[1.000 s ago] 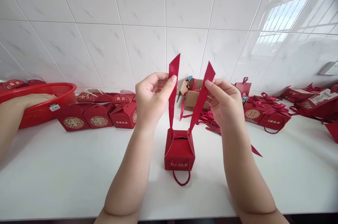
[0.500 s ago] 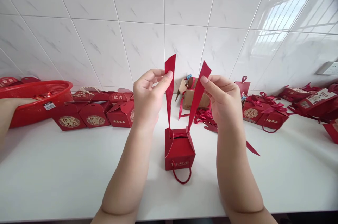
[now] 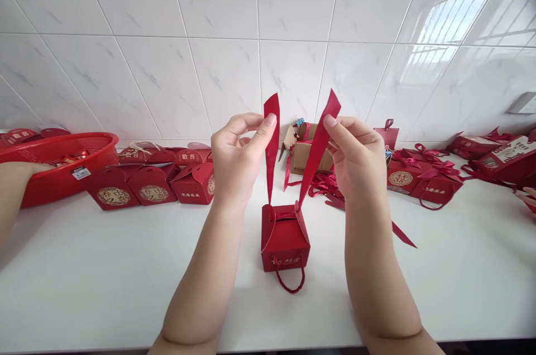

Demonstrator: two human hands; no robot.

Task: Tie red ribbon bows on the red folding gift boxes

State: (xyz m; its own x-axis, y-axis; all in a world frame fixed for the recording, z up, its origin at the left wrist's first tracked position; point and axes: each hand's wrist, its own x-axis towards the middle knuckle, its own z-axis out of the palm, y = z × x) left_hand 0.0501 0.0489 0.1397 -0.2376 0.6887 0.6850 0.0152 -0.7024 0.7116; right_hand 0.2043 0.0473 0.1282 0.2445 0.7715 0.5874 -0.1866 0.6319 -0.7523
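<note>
A small red gift box (image 3: 285, 238) stands upright on the white table, its top flaps folded together and a twisted red cord handle (image 3: 292, 289) hanging at the front. A red ribbon (image 3: 312, 162) runs through the holes at its top, and both tails are drawn up above it. My left hand (image 3: 238, 148) pinches the left tail between thumb and fingers near its end. The right tail is pinched the same way in my right hand (image 3: 358, 157). Neither hand touches the box itself.
Left are a red plastic basket (image 3: 46, 190) with another person's arm (image 3: 17, 187) reaching in, and several red boxes (image 3: 153, 194). Behind stands a cardboard box (image 3: 312, 157) beside loose ribbons (image 3: 329, 186). Right are boxes with bows (image 3: 435, 187) and another person's hand (image 3: 528, 198).
My right hand has moved slightly up and right with its ribbon tail, so the tails' ends are farther apart. Another person's hand has come in at the right edge, where a red box showed.
</note>
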